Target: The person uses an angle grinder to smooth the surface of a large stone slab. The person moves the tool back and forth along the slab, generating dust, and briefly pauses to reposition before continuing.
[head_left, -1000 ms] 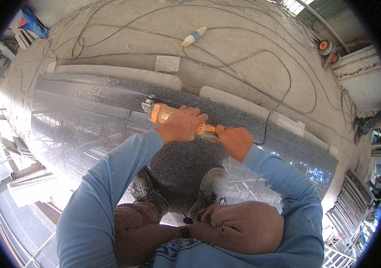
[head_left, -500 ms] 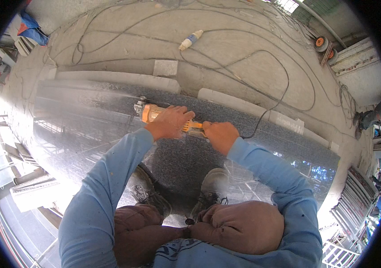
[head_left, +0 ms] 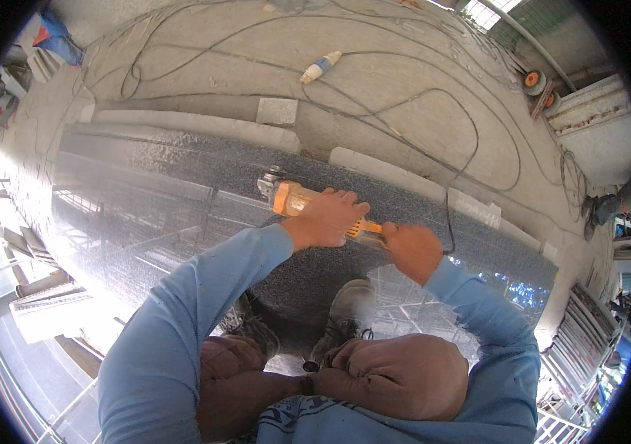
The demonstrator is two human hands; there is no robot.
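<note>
Outdoor yard, daylight. Concrete floor (head_left: 404, 81), grey and dusty, fills the far half. Black cables (head_left: 471, 133) loop across it in wide curves; a white and blue plug connector (head_left: 320, 67) lies far centre. A small square stone offcut (head_left: 277, 111) sits near pale stone strips (head_left: 204, 126). Far left: blue bundle (head_left: 56, 41) at the floor's edge. Far right: an orange wheel (head_left: 534, 80) beside a white slab stack (head_left: 596, 118). Right edge: racked slabs (head_left: 589, 333) standing on edge. Strong glare at left.
</note>
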